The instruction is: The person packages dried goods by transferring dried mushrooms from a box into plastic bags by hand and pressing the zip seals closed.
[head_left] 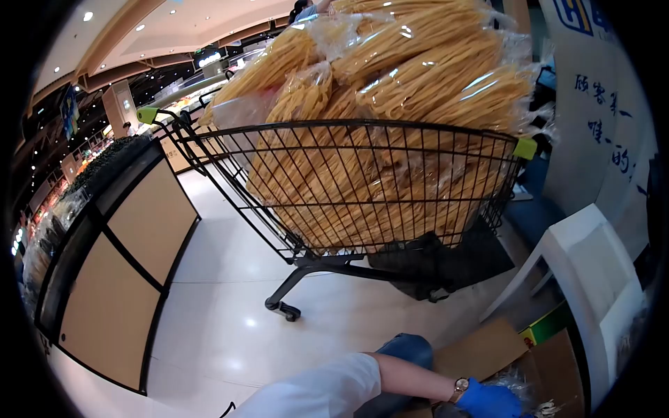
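Note:
My left hand (pixel 490 400), in a blue glove with a watch at the wrist, reaches into an open cardboard box (pixel 557 362) at the bottom right. Clear plastic (pixel 514 380) lies beside it, and its fingers are too hidden to show what they hold. My right hand is not in view. Ahead stands a black wire shopping cart (pixel 376 124), heaped above its rim with clear bags of long yellow strips (pixel 432 70) that look like dried noodles or bean curd sticks.
A wood-panelled display stand (pixel 111 306) is at the left. Black bags (pixel 418 268) hang or lie under the cart. A white stool (pixel 592 251) stands at the right, by a printed panel (pixel 585 125). A person (pixel 303 10) is partly visible behind the bags.

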Tool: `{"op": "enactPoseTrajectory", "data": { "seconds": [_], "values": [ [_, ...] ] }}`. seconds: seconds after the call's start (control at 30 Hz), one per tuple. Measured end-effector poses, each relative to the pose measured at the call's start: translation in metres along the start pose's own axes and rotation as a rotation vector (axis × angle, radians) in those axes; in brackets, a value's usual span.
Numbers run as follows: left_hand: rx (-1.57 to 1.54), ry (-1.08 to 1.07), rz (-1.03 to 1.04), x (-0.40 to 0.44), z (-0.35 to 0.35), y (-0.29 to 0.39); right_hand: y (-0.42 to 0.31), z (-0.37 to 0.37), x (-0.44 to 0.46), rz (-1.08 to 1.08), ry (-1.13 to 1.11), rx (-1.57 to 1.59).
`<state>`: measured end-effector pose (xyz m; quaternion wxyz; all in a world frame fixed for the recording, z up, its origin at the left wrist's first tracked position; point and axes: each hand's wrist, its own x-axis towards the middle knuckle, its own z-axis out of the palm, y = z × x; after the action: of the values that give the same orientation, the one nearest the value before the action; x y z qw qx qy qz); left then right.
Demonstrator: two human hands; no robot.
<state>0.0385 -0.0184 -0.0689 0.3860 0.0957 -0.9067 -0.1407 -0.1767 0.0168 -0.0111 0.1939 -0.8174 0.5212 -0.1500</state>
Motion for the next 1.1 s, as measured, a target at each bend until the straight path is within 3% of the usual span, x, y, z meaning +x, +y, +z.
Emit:
{"op": "enactPoseTrajectory", "data": {
  "seconds": [0.17,0.27,0.33,0.4,0.47,0.5,0.57,0.6,0.7,0.93,0.97,1.1],
  "values": [
    [-0.002,-0.059,-0.034,0.003,-0.002,-0.006,0.011,-0.012,0.004,0.046,-0.024,0.024],
    [0.030,-0.144,-0.061,0.001,-0.007,-0.009,0.039,-0.008,0.006,-0.071,0.005,0.116],
    [0.056,-0.205,-0.068,0.004,-0.006,-0.008,0.011,-0.026,0.005,-0.087,-0.176,-0.087],
    [-0.001,-0.091,-0.021,0.009,-0.006,-0.001,-0.002,-0.034,0.001,-0.100,-0.216,-0.080],
    [0.012,-0.126,-0.012,0.013,-0.010,0.002,0.001,-0.032,-0.004,-0.091,-0.254,0.005],
    [0.025,-0.145,-0.021,0.015,-0.012,0.002,0.020,-0.018,-0.002,-0.086,-0.229,0.014],
    [0.075,-0.063,-0.058,0.008,0.001,-0.010,0.061,0.010,0.005,-0.037,-0.160,0.492],
    [0.111,0.039,-0.117,0.004,0.012,-0.010,0.007,-0.027,-0.002,-0.258,-0.052,-0.090],
    [0.167,0.046,-0.048,0.014,-0.007,0.007,-0.003,-0.025,0.017,-0.240,0.053,-0.270],
    [0.312,-0.536,-0.259,0.028,-0.040,0.027,0.024,-0.010,-0.050,-0.268,0.356,0.027],
    [0.279,-0.433,-0.270,0.026,-0.036,0.027,0.031,-0.010,-0.052,-0.261,0.409,0.044],
    [0.298,-0.478,-0.163,0.029,-0.030,0.020,0.048,-0.010,-0.058,-0.196,0.635,-0.024]
  ]
}}
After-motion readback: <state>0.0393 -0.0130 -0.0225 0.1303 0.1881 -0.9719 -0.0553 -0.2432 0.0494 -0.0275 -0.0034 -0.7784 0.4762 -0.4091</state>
